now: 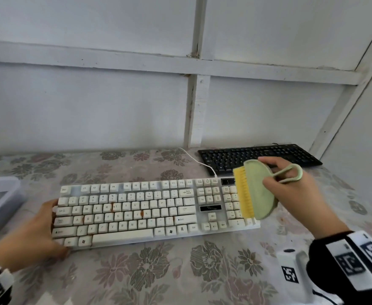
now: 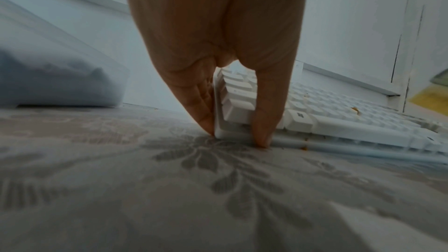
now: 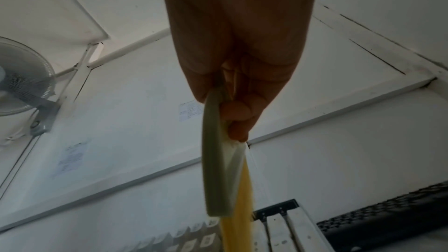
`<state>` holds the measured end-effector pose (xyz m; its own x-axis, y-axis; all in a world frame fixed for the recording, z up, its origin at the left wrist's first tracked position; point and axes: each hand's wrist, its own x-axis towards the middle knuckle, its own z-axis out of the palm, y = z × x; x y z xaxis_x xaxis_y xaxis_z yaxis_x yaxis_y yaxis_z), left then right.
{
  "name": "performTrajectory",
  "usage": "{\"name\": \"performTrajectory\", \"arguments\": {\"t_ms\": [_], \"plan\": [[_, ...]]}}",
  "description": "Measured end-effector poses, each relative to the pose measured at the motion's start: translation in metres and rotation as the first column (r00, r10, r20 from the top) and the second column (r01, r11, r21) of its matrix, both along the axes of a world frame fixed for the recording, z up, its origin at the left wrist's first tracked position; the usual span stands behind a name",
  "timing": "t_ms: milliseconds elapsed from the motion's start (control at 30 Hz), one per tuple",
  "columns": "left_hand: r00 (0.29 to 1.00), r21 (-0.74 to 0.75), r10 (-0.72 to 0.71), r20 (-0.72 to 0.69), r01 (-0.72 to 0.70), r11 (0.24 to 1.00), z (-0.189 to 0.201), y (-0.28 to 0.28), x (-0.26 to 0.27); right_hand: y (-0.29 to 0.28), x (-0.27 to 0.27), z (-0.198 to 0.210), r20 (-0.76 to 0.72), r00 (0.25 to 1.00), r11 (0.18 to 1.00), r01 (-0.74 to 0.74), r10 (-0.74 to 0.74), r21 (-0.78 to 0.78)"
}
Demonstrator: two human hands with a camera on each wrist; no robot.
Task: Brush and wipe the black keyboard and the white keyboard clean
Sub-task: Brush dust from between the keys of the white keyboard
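Counter [image 1: 180, 271], covered in a grey floral-patterned cloth, carries everything.

White full-size plastic keyboard [image 1: 136, 212]: lies flat near the front edge, rust-brown stains between several keys. Judged rigid and light, likely to skate on the cloth under brushing; best held by the bare frame at an end, not by the keycaps, which look as if they could pop off.

Black flat plastic keyboard [image 1: 257, 156]: lies further back and to the right, beside the wall, well apart from both hands.

Left hand [image 1: 35, 230]: grip clamps the white keyboard's left end, thumb against the front edge, fingers along the side edge; in the left wrist view, fingertips [image 2: 206, 120] reach the cloth.

Right hand [image 1: 295, 194]: grip pinches the pale green oval brush with yellow bristles and a loop handle [image 1: 258, 190], held above the number pad. Whether the bristles touch the keys cannot be told. Brush judged light, body stiff, bristles soft; hold on the flat body gives control.

White cable [image 1: 197, 160]: runs from the white keyboard's rear toward the wall.
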<state>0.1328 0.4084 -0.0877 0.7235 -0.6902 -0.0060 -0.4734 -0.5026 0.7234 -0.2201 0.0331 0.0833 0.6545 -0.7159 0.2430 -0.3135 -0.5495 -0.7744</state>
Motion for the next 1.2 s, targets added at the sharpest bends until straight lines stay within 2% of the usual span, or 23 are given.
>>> {"name": "performTrajectory", "arguments": {"t_ms": [100, 167, 200, 300, 433, 567, 667, 767, 800, 833, 900, 1000, 1100, 1133, 1200], "plan": [[0.981, -0.02, 0.145, 0.126, -0.143, 0.989, 0.021, -0.011, -0.033, -0.001, 0.015, -0.003, 0.007, 1.0, 0.999, -0.028, 0.028, -0.023], [0.971, -0.054, 0.194, 0.14, -0.189, 0.981, 0.029, -0.014, -0.044, 0.001, 0.016, -0.01, -0.047, 0.998, 0.999, -0.034, 0.032, -0.025], [0.976, -0.069, 0.162, 0.142, -0.154, 0.986, 0.028, -0.014, -0.043, 0.002, 0.015, -0.014, -0.076, 0.997, 0.999, -0.032, 0.031, -0.02], [1.0, -0.048, 0.0, -0.009, 0.0, 0.999, 0.024, -0.006, -0.025, 0.006, 0.003, -0.025, -0.125, 0.992, 0.999, -0.034, 0.035, 0.009], [0.997, -0.002, -0.034, -0.065, 0.034, 0.999, 0.009, 0.001, -0.002, 0.01, -0.008, -0.023, -0.226, 0.97, 0.996, -0.081, 0.085, 0.027], [1.0, -0.011, -0.012, 0.003, 0.012, 1.0, 0.005, 0.0, -0.003, 0.003, -0.003, -0.006, -0.107, 0.993, 0.998, -0.055, 0.057, 0.021], [0.999, -0.033, -0.047, -0.018, 0.047, 0.998, 0.005, -0.001, -0.005, 0.002, 0.007, -0.006, -0.044, 0.998, 0.998, -0.046, 0.044, -0.031], [0.984, -0.03, 0.129, 0.119, -0.127, 0.991, 0.013, -0.007, -0.022, 0.008, 0.005, -0.018, -0.103, 0.994, 0.998, -0.05, 0.048, -0.025], [0.978, -0.021, 0.165, 0.125, -0.163, 0.986, 0.015, -0.008, -0.025, 0.011, 0.001, -0.023, -0.124, 0.99, 0.998, -0.063, 0.061, -0.01], [0.98, -0.014, 0.156, 0.122, -0.156, 0.988, 0.015, -0.009, -0.025, 0.014, -0.003, -0.028, -0.139, 0.987, 0.997, -0.075, 0.075, 0.007], [0.997, -0.022, 0.081, 0.019, -0.08, 0.997, 0.012, -0.007, -0.019, 0.019, -0.012, -0.033, -0.17, 0.982, 0.996, -0.085, 0.086, 0.013], [0.999, -0.031, 0.001, -0.035, -0.002, 1.0, 0.009, -0.002, -0.013, 0.016, -0.013, -0.022, -0.169, 0.983, 0.997, -0.074, 0.073, 0.003], [0.983, -0.074, 0.166, 0.074, -0.161, 0.984, 0.012, -0.004, -0.022, 0.008, -0.003, -0.009, -0.044, 0.998, 0.999, -0.038, 0.038, 0.005], [0.981, -0.085, 0.185, 0.064, -0.179, 0.98, 0.01, -0.004, -0.021, 0.007, 0.001, -0.008, -0.018, 1.0, 1.0, -0.026, 0.025, -0.01], [0.994, -0.054, 0.111, 0.02, -0.109, 0.993, 0.005, -0.003, -0.016, 0.008, 0.007, -0.012, -0.019, 1.0, 1.0, -0.017, 0.017, -0.016]]}}
